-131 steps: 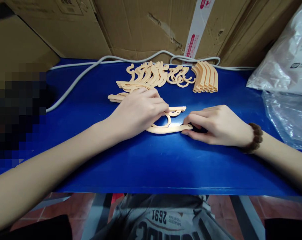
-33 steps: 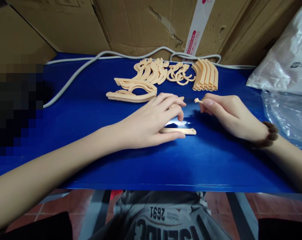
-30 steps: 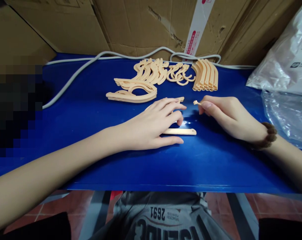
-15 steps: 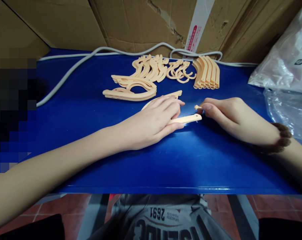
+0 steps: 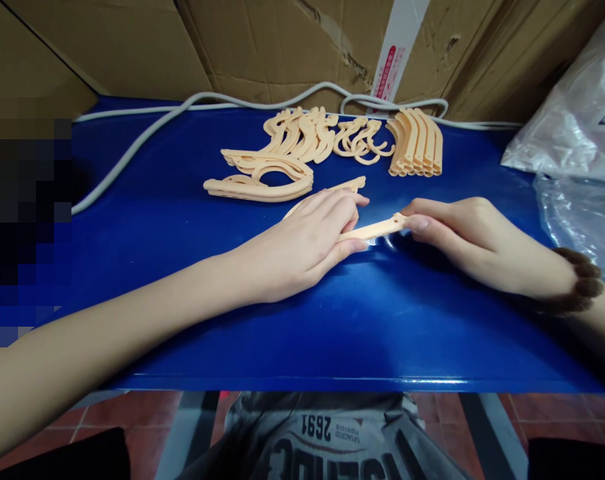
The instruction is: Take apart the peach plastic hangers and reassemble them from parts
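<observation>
My left hand (image 5: 309,233) is closed around a cream plastic bar (image 5: 375,230), whose holed end sticks out to the right. Under the same hand lies another curved cream piece (image 5: 349,185), partly hidden by the fingers. My right hand (image 5: 447,230) pinches a small cream part (image 5: 399,218) between thumb and forefinger, right at the bar's holed end. Most of that small part is hidden by the fingertips. Behind my left hand rest stacked cream frames (image 5: 262,190).
Farther back on the blue table (image 5: 292,347) lie cream curved arms (image 5: 302,137), hooks (image 5: 359,140) and a row of bars (image 5: 416,143). A white cable (image 5: 147,137) runs along cardboard (image 5: 282,47). Plastic bags (image 5: 567,127) lie at the right.
The small part in my right hand has come to the bar's holed end, where before there was a gap. The bar's end has tilted slightly upward in view.
</observation>
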A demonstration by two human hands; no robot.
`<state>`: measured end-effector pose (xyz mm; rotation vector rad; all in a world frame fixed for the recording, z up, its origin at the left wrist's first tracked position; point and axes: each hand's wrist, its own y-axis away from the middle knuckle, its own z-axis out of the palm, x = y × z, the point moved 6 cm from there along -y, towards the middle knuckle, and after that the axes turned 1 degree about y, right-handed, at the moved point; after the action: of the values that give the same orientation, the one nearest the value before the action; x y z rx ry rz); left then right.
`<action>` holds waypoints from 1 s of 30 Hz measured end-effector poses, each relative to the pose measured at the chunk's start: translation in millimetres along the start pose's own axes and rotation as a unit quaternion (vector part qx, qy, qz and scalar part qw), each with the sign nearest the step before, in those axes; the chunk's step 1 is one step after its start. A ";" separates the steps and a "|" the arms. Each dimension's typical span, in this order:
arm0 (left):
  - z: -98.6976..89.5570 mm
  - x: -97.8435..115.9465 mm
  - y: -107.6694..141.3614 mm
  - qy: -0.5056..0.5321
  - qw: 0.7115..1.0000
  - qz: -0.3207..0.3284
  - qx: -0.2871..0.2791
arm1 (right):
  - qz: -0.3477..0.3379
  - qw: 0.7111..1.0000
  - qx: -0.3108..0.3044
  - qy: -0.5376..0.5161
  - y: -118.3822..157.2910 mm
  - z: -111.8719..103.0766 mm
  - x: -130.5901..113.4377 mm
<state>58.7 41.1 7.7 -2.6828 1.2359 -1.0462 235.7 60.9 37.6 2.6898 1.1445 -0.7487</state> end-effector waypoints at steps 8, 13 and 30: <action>0.9 1.0 0.8 -0.034 0.999 0.010 -0.026 | -0.035 0.998 0.037 0.040 1.7 3.0 -0.3; 1.8 0.8 0.8 -0.048 0.998 0.019 -0.034 | -0.045 0.991 0.057 0.114 7.0 4.9 0.7; 1.4 -0.6 0.8 -0.042 0.998 0.014 -0.041 | -0.059 0.945 0.106 0.304 13.4 5.6 -5.0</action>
<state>58.8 40.6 6.1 -2.7286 1.3267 -0.8876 240.0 46.6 34.1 3.1712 1.4188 -0.0244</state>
